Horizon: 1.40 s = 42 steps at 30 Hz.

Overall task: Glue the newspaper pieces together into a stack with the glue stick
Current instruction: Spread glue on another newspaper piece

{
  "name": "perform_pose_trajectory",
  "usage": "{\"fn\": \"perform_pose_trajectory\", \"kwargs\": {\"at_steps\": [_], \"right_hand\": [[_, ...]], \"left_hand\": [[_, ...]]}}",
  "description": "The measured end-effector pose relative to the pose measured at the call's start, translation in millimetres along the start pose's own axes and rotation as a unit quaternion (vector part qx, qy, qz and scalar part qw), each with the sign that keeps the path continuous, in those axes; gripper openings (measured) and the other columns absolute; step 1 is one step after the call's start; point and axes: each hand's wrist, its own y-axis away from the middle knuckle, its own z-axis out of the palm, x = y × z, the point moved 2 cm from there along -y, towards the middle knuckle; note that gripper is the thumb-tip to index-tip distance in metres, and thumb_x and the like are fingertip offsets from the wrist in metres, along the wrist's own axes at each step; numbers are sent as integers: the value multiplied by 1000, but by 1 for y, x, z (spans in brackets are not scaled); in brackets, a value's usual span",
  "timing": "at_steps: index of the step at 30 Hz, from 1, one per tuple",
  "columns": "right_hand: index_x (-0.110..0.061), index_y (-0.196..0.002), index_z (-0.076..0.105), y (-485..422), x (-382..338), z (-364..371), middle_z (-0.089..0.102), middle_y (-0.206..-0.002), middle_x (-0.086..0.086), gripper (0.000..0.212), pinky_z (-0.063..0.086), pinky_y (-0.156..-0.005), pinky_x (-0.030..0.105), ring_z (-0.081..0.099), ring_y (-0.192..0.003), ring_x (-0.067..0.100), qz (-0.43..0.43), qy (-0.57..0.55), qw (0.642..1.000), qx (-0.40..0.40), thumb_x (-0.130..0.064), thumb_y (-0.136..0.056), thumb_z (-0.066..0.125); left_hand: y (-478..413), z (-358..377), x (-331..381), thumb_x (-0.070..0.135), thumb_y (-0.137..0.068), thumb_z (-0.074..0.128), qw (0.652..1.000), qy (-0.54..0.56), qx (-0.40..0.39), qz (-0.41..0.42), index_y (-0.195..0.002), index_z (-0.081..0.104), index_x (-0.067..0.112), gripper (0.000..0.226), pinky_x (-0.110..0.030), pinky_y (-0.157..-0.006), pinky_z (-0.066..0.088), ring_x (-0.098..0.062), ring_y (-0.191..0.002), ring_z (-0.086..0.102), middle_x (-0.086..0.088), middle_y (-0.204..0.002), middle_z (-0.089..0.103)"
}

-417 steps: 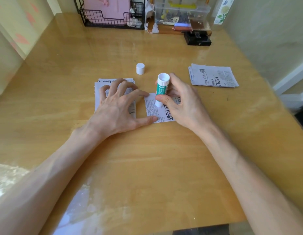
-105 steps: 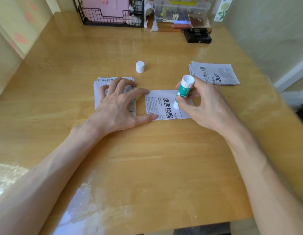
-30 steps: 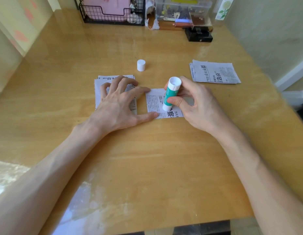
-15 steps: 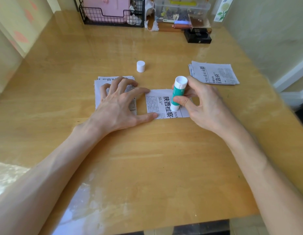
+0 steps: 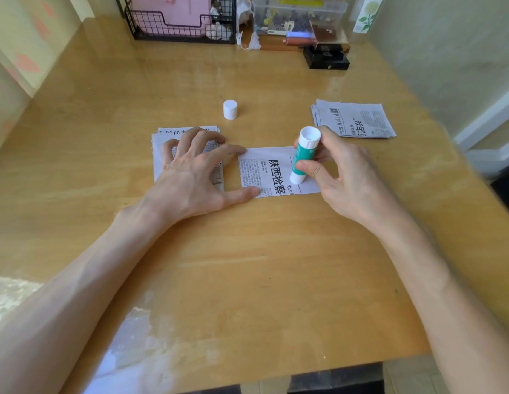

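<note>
The glue stick is a smooth plastic cylinder with a teal label and white ends. It tilts with its open lower end pressed onto the right part of a newspaper piece, near the middle of the surface. My right hand grips the tube, thumb on the near side and fingers curled round the far side, and it covers the right end of the paper.

That piece is a thin, matte rectangle lying flat, with large black characters down its middle and fine grey columns at its left. Its edges look cut, slightly rough.

My left hand is spread and arched. Its thumb tip and forefinger tip pin the piece's left edge, while the other fingertips press on a stack of pieces just beside it. The stack's layered edges sit a little out of line.

The round white cap stands upright beyond my left hand, apart from everything. To the far right lies another pile of newspaper pieces, fanned at its edges.

The surface is glossy yellow wood with a reflective patch at its near edge. At the back stand a black wire basket holding something pink, a clear plastic box of small items, and a black box.
</note>
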Motion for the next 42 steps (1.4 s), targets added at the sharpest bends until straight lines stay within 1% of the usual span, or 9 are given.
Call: {"fn": "perform_pose_trajectory", "kwargs": {"at_steps": [8,14,24,28,30,34,36,38,42], "right_hand": [[-11,-115,60,4,5,-5,73,-103,-7,18,43,-68,12,69,-100,9,21,8,1000,8,-22,-103,66],[-10,-116,60,7,10,-11,74,-102,-6,19,44,-68,15,69,-99,11,26,25,999,18,-23,-102,66],[-9,-113,58,10,11,-18,72,-98,2,15,52,-81,45,67,-95,25,17,57,998,31,-18,-102,65],[-8,-109,55,12,11,-15,66,-96,5,12,49,-81,49,61,-91,30,1,81,996,24,-14,-103,63],[-10,-106,52,12,12,-18,65,-98,4,11,48,-81,45,61,-92,29,0,84,995,49,-13,-103,62],[-7,-119,57,9,8,-28,66,-103,-10,16,49,-87,16,66,-97,11,11,-47,988,148,-17,-106,60],[-14,-124,58,4,1,-20,67,-109,-12,19,53,-94,23,70,-102,12,-16,-134,982,131,-17,-106,61],[-16,-128,58,2,-8,-4,69,-111,-6,24,56,-95,29,71,-103,12,-33,-182,980,73,-13,-105,61],[-7,-131,60,0,-25,22,72,-104,-2,29,59,-94,33,73,-101,14,-59,-158,986,-2,-12,-103,66]], "left_hand": [[0,0,-1,100,-67,47,1000,4,0,3,-137,53,53,84,-48,-119,19,-17,-149,26,15,-142,44],[1,-1,0,100,-66,46,1000,5,-1,1,-137,54,52,85,-48,-118,19,-17,-149,26,14,-143,44],[1,-2,1,99,-66,48,1000,10,-5,0,-137,54,51,86,-47,-119,16,-16,-149,25,14,-143,43],[1,-3,1,100,-66,46,1000,10,-10,-2,-137,53,53,86,-48,-120,16,-16,-149,24,14,-144,43],[1,-3,1,100,-66,45,1000,9,-8,0,-137,54,52,87,-48,-120,17,-17,-149,25,13,-143,44],[0,-2,0,100,-67,46,1000,2,-6,6,-137,54,52,85,-49,-120,18,-17,-149,26,13,-143,44],[0,-1,-1,100,-68,46,1000,-1,-5,6,-137,54,52,85,-49,-119,19,-17,-148,26,13,-143,44],[1,0,-1,100,-68,45,1000,-7,-4,7,-138,53,52,85,-49,-118,21,-17,-147,27,13,-143,44],[2,0,0,100,-71,39,999,-26,-15,11,-140,50,52,85,-49,-117,20,-18,-148,26,12,-145,42]]}}
